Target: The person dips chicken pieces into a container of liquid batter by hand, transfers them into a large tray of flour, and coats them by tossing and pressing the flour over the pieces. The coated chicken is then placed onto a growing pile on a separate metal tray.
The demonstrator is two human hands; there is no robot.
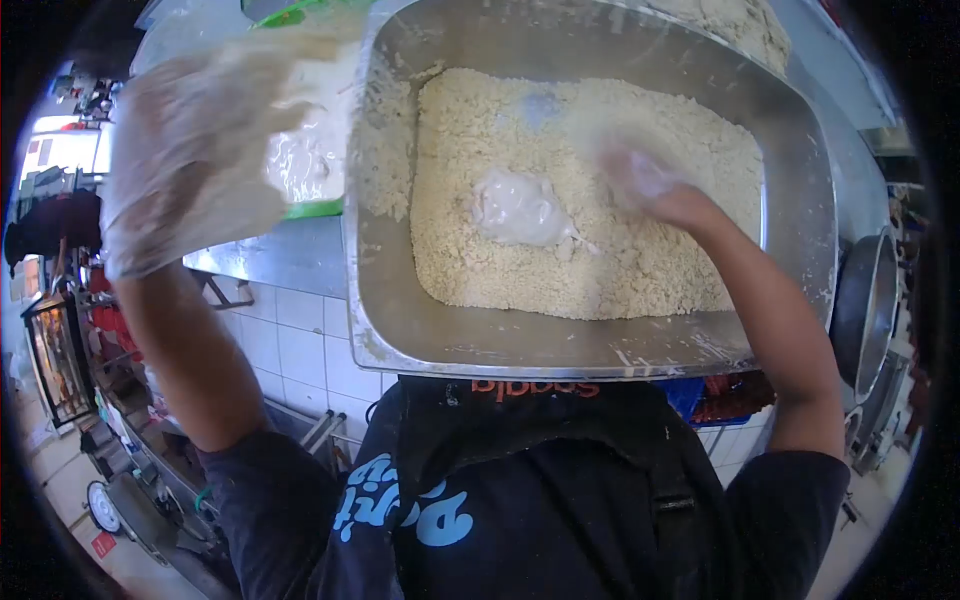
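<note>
A lump coated in wet white batter, perhaps a piece of meat, lies on pale yellow coarse crumbs in a deep metal pan. To its right, my right hand hangs over the crumbs, smeared by motion, with a pale haze by its fingers. My left hand is inside a loose, clear plastic bag or glove streaked with white. It is raised left of the pan, partly in front of a green-rimmed container of white batter. Blur and plastic hide its fingers.
The pan stands on a metal counter, with more crumbs heaped beyond its far right edge. A round metal pan hangs or stands at the right. Below the counter's left side are white tiles and a wheeled item.
</note>
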